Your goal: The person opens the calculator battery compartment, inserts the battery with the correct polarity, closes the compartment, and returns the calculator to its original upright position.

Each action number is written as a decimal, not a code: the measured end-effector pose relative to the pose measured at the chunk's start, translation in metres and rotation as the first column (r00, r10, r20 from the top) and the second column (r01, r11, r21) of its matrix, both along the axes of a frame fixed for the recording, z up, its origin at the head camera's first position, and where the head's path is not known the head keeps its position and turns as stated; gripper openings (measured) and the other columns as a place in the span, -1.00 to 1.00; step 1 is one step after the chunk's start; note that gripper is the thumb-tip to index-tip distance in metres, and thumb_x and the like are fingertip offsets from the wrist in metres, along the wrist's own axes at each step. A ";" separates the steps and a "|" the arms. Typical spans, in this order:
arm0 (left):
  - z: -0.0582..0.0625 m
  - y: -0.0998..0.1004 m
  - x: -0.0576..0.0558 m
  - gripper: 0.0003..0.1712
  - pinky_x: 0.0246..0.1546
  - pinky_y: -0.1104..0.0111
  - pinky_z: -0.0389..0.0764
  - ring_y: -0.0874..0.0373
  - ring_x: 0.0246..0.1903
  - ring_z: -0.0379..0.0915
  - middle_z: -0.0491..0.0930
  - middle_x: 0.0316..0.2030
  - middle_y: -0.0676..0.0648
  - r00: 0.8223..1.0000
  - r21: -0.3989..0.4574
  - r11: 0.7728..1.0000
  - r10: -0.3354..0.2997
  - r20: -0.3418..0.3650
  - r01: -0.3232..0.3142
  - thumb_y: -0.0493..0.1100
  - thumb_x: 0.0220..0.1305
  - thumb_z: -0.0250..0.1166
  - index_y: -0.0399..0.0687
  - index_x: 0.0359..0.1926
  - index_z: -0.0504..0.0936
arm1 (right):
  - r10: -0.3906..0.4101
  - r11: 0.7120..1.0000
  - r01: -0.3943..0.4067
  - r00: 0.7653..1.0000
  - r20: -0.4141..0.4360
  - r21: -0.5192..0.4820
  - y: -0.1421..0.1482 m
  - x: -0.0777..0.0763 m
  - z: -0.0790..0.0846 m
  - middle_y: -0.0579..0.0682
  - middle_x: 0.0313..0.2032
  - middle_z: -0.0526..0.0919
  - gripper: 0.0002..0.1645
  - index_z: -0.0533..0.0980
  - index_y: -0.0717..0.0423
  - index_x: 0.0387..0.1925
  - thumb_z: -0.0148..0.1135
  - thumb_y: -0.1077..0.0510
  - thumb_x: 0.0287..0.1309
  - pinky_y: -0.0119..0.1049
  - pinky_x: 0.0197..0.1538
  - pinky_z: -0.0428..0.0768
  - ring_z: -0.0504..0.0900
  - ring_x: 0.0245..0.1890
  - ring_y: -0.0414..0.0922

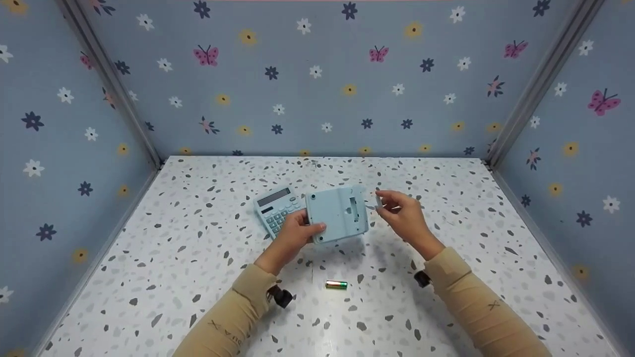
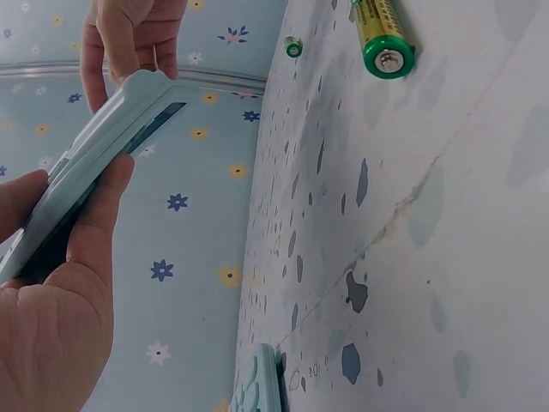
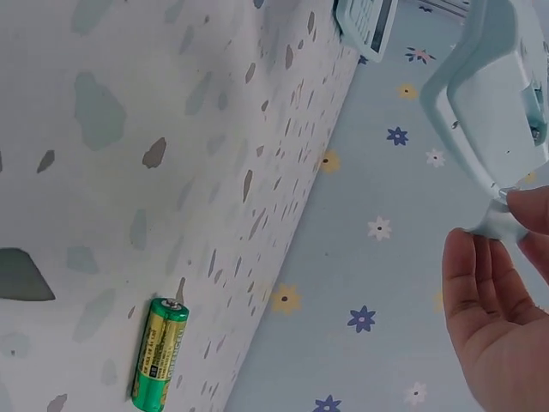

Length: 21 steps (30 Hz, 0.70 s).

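My left hand (image 1: pixel 292 233) grips a light-blue calculator (image 1: pixel 335 218) by one end, its back turned up and the battery slot (image 1: pixel 354 209) uncovered. To its right, my right hand (image 1: pixel 404 218) pinches a small light-blue cover (image 3: pixel 499 223) between thumb and fingers, close to the calculator's edge. A second light-blue calculator (image 1: pixel 273 201) lies face up on the table, partly behind the left hand. Nearer the front lies a green and gold battery (image 1: pixel 336 284), also large in the left wrist view. Farther back in that view, a small green battery end (image 2: pixel 293 46) shows.
The speckled white table (image 1: pixel 198 307) carries all of this. Blue patterned panels (image 1: pixel 317 99) stand at the back and both sides, joined by grey corner posts (image 1: pixel 111 82). Dark wrist cameras (image 1: pixel 282 297) sit below the sleeves.
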<state>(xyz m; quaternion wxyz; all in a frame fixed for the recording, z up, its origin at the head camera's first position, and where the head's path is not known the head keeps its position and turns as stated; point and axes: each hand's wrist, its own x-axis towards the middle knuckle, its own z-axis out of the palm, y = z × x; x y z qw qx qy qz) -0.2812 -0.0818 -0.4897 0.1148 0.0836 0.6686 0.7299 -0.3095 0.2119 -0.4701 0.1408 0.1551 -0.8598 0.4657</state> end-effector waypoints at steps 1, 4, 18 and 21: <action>0.000 0.000 0.000 -0.44 0.19 0.15 0.79 -0.03 0.17 0.72 0.66 0.30 -0.36 1.000 0.000 1.000 0.002 -0.003 -0.002 -0.36 0.48 0.31 -0.38 0.44 0.51 | 0.001 1.000 -0.001 1.000 0.013 0.012 0.001 -0.001 -0.001 0.23 -0.11 0.79 -0.52 0.69 0.27 0.23 0.43 0.43 0.29 -0.16 0.02 0.79 0.76 -0.12 0.06; 0.000 -0.002 0.000 -0.45 0.18 0.14 0.79 -0.03 0.16 0.72 0.66 0.29 -0.38 1.000 0.004 1.000 0.006 -0.008 -0.006 -0.37 0.47 0.31 -0.40 0.43 0.51 | 0.012 0.998 -0.014 0.999 0.048 0.055 0.003 -0.003 -0.004 0.24 -0.11 0.78 -0.52 0.69 0.26 0.25 0.41 0.41 0.31 -0.12 0.03 0.79 0.76 -0.11 0.07; -0.001 -0.006 -0.001 -0.43 0.19 0.14 0.78 -0.02 0.18 0.70 0.65 0.29 -0.38 1.000 0.020 1.000 0.003 0.000 -0.003 -0.37 0.46 0.31 -0.41 0.43 0.50 | 0.069 0.976 -0.106 0.979 0.190 0.191 0.005 -0.010 -0.016 0.23 -0.13 0.76 -0.54 0.68 0.30 0.24 0.36 0.41 0.32 -0.05 -0.03 0.75 0.76 -0.14 0.07; -0.002 -0.006 -0.001 -0.44 0.20 0.14 0.78 -0.02 0.19 0.70 0.65 0.30 -0.37 1.000 0.020 1.000 0.002 0.003 -0.002 -0.38 0.46 0.31 -0.41 0.43 0.50 | 0.078 0.969 -0.125 0.973 0.215 0.212 0.005 -0.010 -0.019 0.22 -0.14 0.77 -0.52 0.67 0.32 0.25 0.35 0.41 0.30 -0.06 -0.05 0.74 0.74 -0.16 0.04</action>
